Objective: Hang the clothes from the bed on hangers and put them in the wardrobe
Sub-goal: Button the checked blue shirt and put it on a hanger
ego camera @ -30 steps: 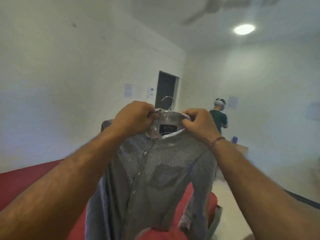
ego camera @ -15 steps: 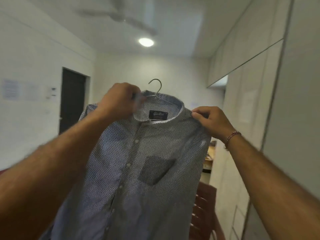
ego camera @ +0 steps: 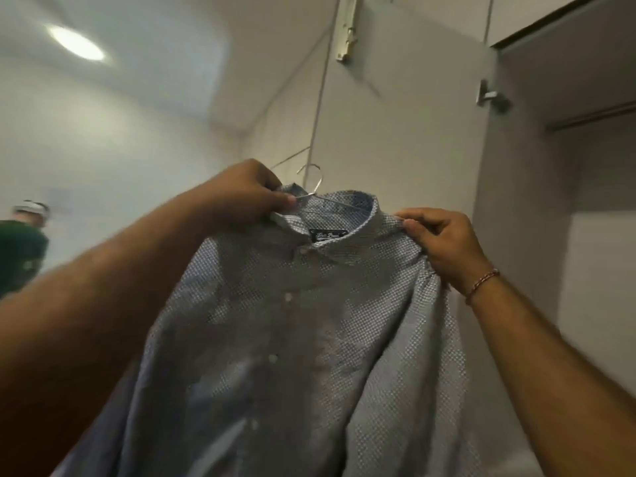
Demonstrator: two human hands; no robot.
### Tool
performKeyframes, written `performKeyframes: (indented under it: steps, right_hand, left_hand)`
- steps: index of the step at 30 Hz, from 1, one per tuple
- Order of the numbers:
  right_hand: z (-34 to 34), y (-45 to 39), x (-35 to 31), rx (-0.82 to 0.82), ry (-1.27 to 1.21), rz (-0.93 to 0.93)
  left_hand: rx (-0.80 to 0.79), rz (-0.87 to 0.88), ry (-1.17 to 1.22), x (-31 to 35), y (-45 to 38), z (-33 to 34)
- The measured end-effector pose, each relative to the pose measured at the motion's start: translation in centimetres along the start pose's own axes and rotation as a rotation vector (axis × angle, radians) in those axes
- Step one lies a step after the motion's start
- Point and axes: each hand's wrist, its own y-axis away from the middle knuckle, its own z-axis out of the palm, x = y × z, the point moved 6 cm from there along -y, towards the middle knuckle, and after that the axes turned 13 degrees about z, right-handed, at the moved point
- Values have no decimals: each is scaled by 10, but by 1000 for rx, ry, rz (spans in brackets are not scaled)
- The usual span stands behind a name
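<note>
A blue-grey checked shirt [ego camera: 309, 321] hangs in front of me on a wire hanger [ego camera: 315, 185], whose metal hook sticks up above the collar. My left hand [ego camera: 247, 194] grips the collar and the hanger at the shirt's left shoulder. My right hand [ego camera: 444, 242] pinches the fabric at the right shoulder. I hold the shirt high before the wardrobe [ego camera: 395, 132]. To the right its compartment stands open, with a clothes rail [ego camera: 592, 117] inside. The lower part of the shirt runs out of view.
A wardrobe door with a metal hinge [ego camera: 492, 98] stands just behind the shirt. A person in a green top [ego camera: 20, 249] is at the far left. A ceiling light [ego camera: 75, 43] glows at the upper left.
I have turned from the bed towards the wardrobe, carrying the shirt along. My right hand slid from the collar out to the right shoulder. The open compartment and rail came into view.
</note>
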Motion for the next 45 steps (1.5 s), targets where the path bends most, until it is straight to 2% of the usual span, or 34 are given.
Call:
performKeyframes:
  steps: [4,8,11,15,17,22,30,40,45]
  right_hand:
    - [-81,-9,21,100,280,68]
    - [-164,-7,6,244,590,113]
    - [-222,2,-21,384,757,156]
    - [-285,19,-60,557,1071,253]
    - [-305,25,-71,627,1251,293]
    - [-323,21,-71,813,1629,398]
    - [-350,-20,-37,948,1874,480]
    - [-429,-86,0,1074,1983,352]
    - [-460,-102,19,1130,1990,326]
  left_hand:
    - [-85,50,189,24,-65,78]
    - [-85,208,317,60,-125,140]
    - [-27,361,264,92,-153,164]
    - [-72,505,157,131,-173,204]
    - [-122,533,68,148,-177,226]
    - [-153,628,27,202,-187,269]
    - [-32,796,-18,295,-208,312]
    - [89,800,-20,363,-260,362]
    - [77,796,-56,376,-278,394]
